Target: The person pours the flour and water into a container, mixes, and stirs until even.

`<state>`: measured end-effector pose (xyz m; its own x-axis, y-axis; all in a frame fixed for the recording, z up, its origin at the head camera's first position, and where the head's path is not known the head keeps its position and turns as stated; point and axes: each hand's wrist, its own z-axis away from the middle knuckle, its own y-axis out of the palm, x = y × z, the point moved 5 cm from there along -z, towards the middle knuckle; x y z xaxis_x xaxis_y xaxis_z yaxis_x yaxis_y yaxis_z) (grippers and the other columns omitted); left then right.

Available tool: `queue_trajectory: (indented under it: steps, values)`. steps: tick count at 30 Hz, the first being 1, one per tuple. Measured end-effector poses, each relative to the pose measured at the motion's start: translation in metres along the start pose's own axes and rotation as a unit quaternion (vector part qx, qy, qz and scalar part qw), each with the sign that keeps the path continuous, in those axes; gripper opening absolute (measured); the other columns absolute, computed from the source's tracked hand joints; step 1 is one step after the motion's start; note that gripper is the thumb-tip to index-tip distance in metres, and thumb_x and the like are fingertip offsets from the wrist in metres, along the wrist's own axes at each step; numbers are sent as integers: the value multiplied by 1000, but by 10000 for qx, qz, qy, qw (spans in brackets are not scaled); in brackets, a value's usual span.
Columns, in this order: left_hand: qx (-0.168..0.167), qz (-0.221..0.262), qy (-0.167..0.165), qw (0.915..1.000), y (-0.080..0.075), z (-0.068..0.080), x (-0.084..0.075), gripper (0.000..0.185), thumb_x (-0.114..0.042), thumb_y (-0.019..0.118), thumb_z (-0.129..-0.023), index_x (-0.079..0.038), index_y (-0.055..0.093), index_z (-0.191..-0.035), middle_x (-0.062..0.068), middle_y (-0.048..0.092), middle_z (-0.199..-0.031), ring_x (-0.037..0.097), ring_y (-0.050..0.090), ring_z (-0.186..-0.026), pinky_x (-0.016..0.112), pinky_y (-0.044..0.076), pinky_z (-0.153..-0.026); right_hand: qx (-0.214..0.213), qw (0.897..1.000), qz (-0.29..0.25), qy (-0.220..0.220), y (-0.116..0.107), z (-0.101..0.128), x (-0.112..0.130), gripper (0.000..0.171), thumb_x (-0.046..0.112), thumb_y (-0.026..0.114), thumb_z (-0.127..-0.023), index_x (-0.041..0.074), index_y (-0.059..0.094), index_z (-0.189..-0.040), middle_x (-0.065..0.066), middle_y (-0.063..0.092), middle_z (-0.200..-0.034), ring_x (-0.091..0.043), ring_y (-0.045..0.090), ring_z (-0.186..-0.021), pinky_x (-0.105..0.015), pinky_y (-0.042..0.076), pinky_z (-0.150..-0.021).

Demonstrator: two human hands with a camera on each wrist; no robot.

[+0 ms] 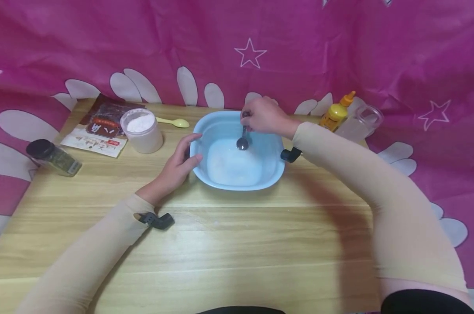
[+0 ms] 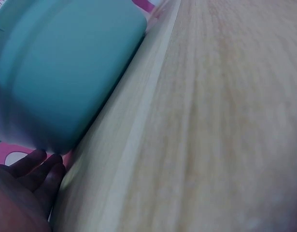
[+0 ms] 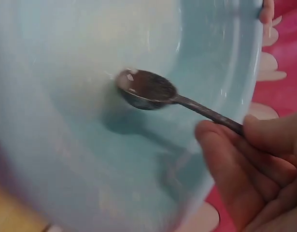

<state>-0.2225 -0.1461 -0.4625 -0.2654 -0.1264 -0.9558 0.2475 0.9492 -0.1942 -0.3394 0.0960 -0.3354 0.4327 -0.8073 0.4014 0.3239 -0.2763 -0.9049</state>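
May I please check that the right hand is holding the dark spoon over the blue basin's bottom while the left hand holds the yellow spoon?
Not quite: in the head view, the left hand touches the side of the blue basin, and the yellow spoon lies on the table. The right hand does hold the dark spoon over the basin's bottom.

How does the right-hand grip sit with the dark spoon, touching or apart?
Touching: the right wrist view shows the right-hand grip pinching the dark spoon by its handle.
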Motion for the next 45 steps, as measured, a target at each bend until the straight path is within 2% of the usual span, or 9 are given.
queue_trajectory:
  steps: [3, 10, 14, 19, 22, 29, 33, 39, 45]
  values:
    - [9, -91, -32, 10000, 0, -1, -1, 60, -16, 58, -112, -17, 37, -169, 27, 46, -166, 41, 54, -146, 26, 59, -103, 395, 9989, 259, -78, -3, 6, -3, 15, 16, 73, -108, 6, 83, -104, -4, 79, -83, -17, 77, -80, -34, 54, -85]
    - [-9, -26, -48, 10000, -1, 0, -2, 61, -15, 58, -112, -16, 37, -169, 29, 48, -163, 43, 55, -144, 22, 59, -98, 1928, 9766, -859, -409, 21, 19, 16, 14, 10, 74, -107, -1, 81, -112, -8, 80, -95, -21, 82, -86, -32, 68, -83]
    - [-36, 40, -30, 10000, -1, 1, -2, 61, -14, 58, -112, -15, 37, -169, 32, 49, -161, 46, 56, -142, 21, 61, -94, 1646, 9790, -1080, -534, 25, 18, 25, 13, 11, 75, -107, 1, 81, -112, -7, 81, -95, -19, 82, -87, -33, 68, -83]
    - [-35, -1, 12, 10000, -1, 0, -1, 61, -13, 58, -112, -14, 37, -169, 32, 48, -162, 47, 57, -141, 22, 62, -93, 1027, 9927, -616, -156, 14, 16, 17, 11, 14, 75, -108, 6, 81, -112, -6, 79, -97, -22, 80, -89, -33, 66, -81]
    - [-30, -37, 19, 10000, 0, 0, -1, 61, -14, 58, -112, -15, 37, -169, 30, 48, -163, 46, 56, -142, 22, 62, -93, 1260, 9906, -527, -64, 15, 18, 14, 11, 12, 75, -107, 4, 81, -111, -8, 79, -96, -24, 81, -88, -32, 66, -81]
    - [-7, 18, 20, 10000, 1, -1, 0, 60, -14, 58, -112, -15, 37, -169, 31, 48, -162, 45, 55, -144, 21, 59, -97, 1957, 9715, -1250, -482, 36, 26, 34, 17, 12, 76, -107, -2, 81, -115, -6, 81, -94, -25, 83, -91, -32, 68, -84]
    - [-24, 163, 95, 9998, 1, -1, 0, 60, -12, 57, -112, -12, 36, -168, 33, 48, -160, 47, 54, -144, 21, 60, -98, 1447, 9780, -1393, -556, 38, 19, 41, 16, 14, 76, -107, 1, 81, -116, -4, 82, -95, -26, 82, -93, -32, 67, -84]
    - [-7, 30, 15, 10000, 2, -1, 2, 61, -15, 58, -112, -16, 37, -169, 32, 49, -160, 47, 57, -141, 22, 62, -94, 524, 9964, -609, -260, 24, 13, 34, 15, 16, 73, -109, 5, 82, -112, -3, 79, -91, -15, 76, -82, -32, 59, -76]
    - [-17, 95, 60, 9999, 2, -1, 0, 60, -13, 58, -112, -13, 37, -168, 32, 49, -160, 46, 55, -143, 20, 60, -97, 1241, 9898, -518, -472, 30, 20, 40, 12, 14, 73, -107, 6, 83, -107, -2, 80, -85, -20, 80, -83, -33, 60, -76]
